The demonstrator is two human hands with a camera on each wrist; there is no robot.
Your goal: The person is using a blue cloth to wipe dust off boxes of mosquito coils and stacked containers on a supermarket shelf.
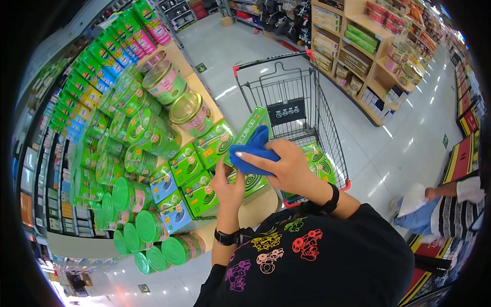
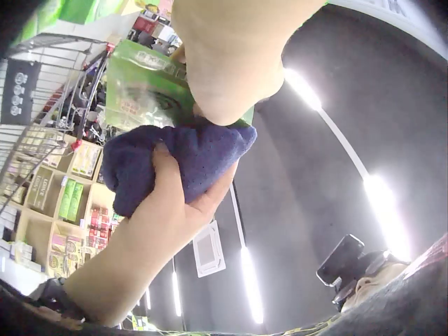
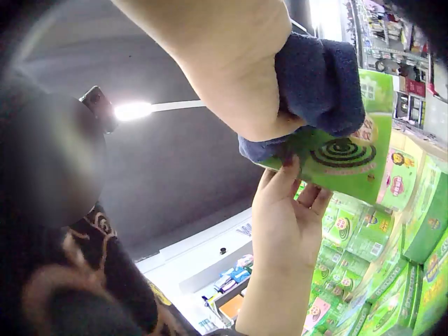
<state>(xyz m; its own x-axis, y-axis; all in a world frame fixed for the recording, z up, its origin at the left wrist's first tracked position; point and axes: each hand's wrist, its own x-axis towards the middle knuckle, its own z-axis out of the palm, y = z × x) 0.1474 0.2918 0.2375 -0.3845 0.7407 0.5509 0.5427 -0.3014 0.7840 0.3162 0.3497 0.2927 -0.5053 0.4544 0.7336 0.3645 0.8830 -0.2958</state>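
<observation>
My left hand (image 1: 228, 185) grips a green mosquito coil box (image 1: 253, 124) by its lower end, thumb on one face and fingers around the edge. The box is tilted up over the display shelf. My right hand (image 1: 290, 162) holds a folded blue cloth (image 1: 257, 153) that lies against the box and hides part of it. In the right wrist view the box (image 3: 350, 164) shows a dark spiral coil printed on its face, with the cloth (image 3: 318, 84) along its upper edge. From the left wrist, the bunched cloth (image 2: 185, 164) covers the near edge of the box (image 2: 140, 87).
A display shelf at left bears stacked green and blue boxes (image 1: 186, 166), green-lidded tubs (image 1: 148, 225) and spray cans (image 1: 110, 59). Just ahead stands a shopping cart (image 1: 284, 82) with green packs inside. Shelving (image 1: 353, 56) stands behind it. Another person (image 1: 429, 210) is at the right.
</observation>
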